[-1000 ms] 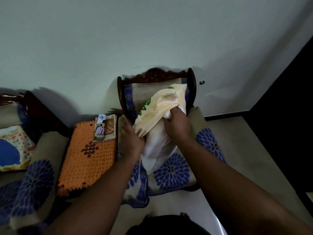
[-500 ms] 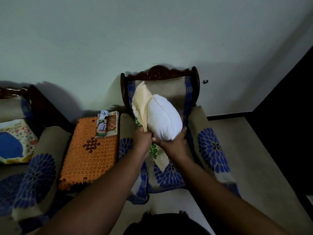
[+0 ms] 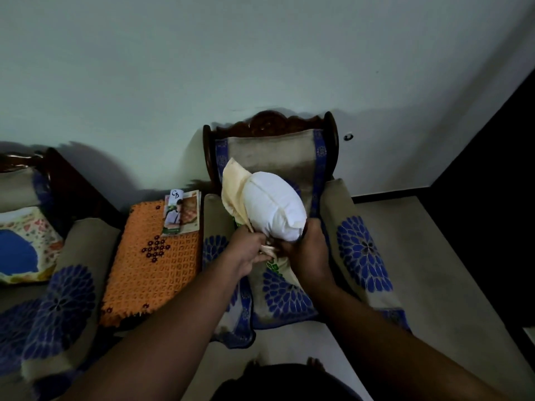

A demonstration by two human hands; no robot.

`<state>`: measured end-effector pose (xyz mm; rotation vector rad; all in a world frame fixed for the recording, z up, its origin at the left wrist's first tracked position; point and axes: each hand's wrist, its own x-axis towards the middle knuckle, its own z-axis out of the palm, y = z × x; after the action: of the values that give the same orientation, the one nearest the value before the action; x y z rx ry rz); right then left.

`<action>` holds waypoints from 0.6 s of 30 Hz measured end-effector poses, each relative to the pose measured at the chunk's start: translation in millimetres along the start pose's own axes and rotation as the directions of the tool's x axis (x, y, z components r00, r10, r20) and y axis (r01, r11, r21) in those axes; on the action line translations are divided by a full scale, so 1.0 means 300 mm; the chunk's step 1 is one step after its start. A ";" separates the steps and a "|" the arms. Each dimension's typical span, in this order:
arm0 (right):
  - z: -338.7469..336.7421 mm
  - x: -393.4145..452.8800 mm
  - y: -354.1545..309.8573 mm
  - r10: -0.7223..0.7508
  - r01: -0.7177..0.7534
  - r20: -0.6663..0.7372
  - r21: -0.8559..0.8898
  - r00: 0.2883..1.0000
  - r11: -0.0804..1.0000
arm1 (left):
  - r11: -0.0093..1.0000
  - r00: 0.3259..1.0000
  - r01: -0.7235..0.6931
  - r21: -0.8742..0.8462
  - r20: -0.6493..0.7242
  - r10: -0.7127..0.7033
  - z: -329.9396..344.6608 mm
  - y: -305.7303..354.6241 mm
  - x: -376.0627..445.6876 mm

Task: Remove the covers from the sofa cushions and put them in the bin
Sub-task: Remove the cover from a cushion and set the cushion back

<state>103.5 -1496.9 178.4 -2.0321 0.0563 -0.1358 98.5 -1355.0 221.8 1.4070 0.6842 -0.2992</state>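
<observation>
Over the armchair (image 3: 362, 250) seat, against the wall, sits the work. Chair wears a beige slipcover with blue flower prints; carved dark wood back. White cushion insert (image 3: 275, 209) is up in front of the backrest, mostly bare. Cream cushion cover (image 3: 236, 188) with green print hangs bunched on the insert's side away from the chair's right arm, and trails below toward the seat. Left of the chair: orange woven mat (image 3: 150, 261), with a printed card (image 3: 176, 212) at its far end. No bin in view.

Hands close together under the insert. Right hand (image 3: 305, 250) cups and grips its lower end. Left hand (image 3: 249, 251) pinches cover fabric just beside it.

Judgement: last stretch of stripping. Best to hold the insert firm and draw the cover off steadily along its length, not sideways, so fabric doesn't snag on the corner.
</observation>
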 end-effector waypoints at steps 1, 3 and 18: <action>-0.005 -0.003 -0.004 0.008 -0.012 -0.054 -0.073 0.999 0.997 | 1.000 1.000 0.012 -0.018 -0.003 -0.012 -0.004 0.007 0.006; -0.011 -0.011 -0.002 -0.136 0.119 -0.072 -0.205 0.988 0.971 | 0.998 0.999 0.050 -0.041 0.004 -0.050 -0.004 0.022 0.002; -0.029 0.001 0.082 -0.280 0.395 0.603 -0.064 0.747 0.916 | 0.485 0.996 0.073 0.871 -0.035 -0.086 -0.118 -0.054 0.001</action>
<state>103.3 -1515.7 160.1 -2.1721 -0.7253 0.2870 80.2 -1323.6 208.2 2.3671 0.5935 -0.8236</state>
